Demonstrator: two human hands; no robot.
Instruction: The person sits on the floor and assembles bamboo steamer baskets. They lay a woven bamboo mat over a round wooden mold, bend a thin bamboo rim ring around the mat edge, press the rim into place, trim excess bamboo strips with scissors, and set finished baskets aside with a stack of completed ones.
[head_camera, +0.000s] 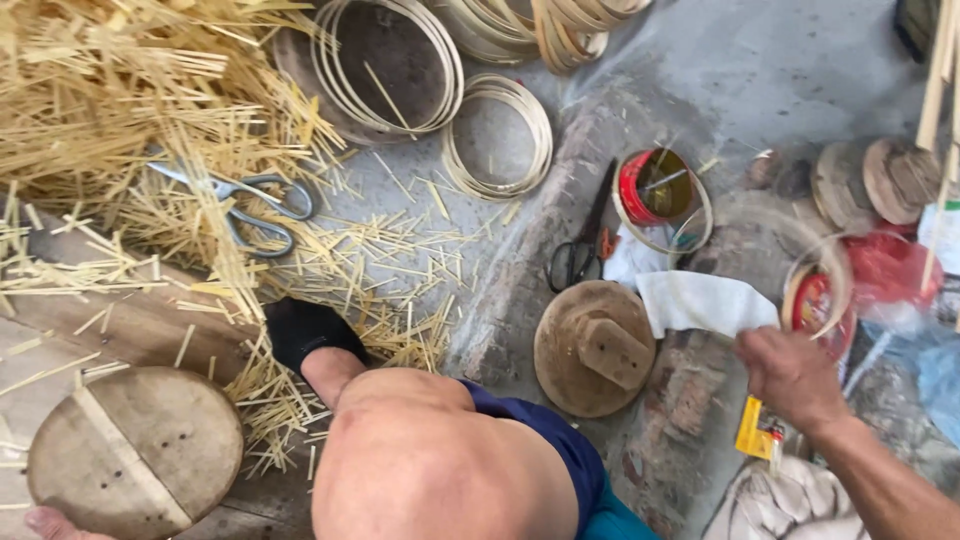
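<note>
While my right hand (792, 372) pinches the limp white cloth (703, 302), my left hand (50, 521) grips the stiff, heavy-looking round wooden board (135, 452) at its rim.

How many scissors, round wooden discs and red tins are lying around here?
Scissors: 2 – silver pair, black pair
Wooden discs: 4 –
Red tins: 2 –
Total: 8
</note>
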